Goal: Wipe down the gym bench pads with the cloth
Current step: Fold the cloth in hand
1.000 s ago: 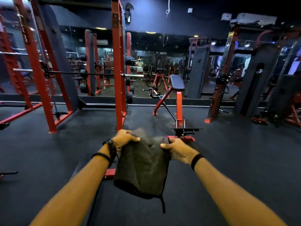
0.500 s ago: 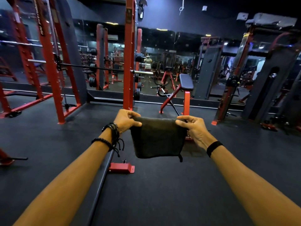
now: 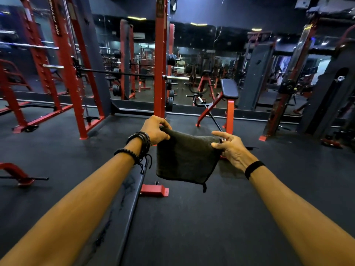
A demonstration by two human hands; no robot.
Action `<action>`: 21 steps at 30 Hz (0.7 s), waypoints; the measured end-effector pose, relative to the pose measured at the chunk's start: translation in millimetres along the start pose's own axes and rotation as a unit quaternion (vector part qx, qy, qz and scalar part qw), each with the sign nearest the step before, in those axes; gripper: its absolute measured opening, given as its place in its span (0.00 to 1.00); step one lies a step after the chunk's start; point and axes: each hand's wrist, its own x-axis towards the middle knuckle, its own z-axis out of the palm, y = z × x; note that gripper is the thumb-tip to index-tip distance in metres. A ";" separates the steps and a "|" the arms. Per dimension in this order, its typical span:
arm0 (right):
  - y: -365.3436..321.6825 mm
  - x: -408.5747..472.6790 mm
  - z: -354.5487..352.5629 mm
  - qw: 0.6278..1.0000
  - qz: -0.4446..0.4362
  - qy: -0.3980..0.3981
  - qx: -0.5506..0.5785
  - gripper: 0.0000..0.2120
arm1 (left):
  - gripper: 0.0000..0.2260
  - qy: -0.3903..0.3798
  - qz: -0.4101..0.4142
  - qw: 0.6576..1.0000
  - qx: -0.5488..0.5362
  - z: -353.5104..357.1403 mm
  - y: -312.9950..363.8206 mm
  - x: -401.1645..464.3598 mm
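Cloth (image 3: pixel 184 160): dark grey, plain, no pattern. Bench pad (image 3: pixel 229 88): dark navy; bench frame (image 3: pixel 229 114): red. Rack uprights (image 3: pixel 160 60): red. Floor (image 3: pixel 201 227): dark grey, finely speckled. Wristband (image 3: pixel 253 168): black. Beaded bracelet (image 3: pixel 126 153): black.

1. The cloth (image 3: pixel 185 159) is dark grey and soft, with a fuzzy, matt look.
2. The bench pad (image 3: pixel 229 88) looks like smooth dark padding with a slight shine.
3. The rack post (image 3: pixel 160 60) is red painted metal, a bit glossy.
4. The barbell (image 3: pixel 119 73) is dark metal, and its end is shiny silver.
5. The floor (image 3: pixel 192 227) is dark, matt and a little rough, like rubber.
6. The mirror (image 3: pixel 207 54) is shiny glass.
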 end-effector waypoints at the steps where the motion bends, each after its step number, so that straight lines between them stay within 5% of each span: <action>1: 1.7 2.2 2.4 1.000 0.003 -0.005 0.000 0.22 | 0.10 0.002 -0.001 1.000 0.002 -0.2 -2.4 -0.1; 21: 12.0 183.8 30.8 0.986 -0.029 -0.162 0.037 0.14 | 0.11 0.086 -0.069 0.990 -0.086 -15.4 -69.3 77.0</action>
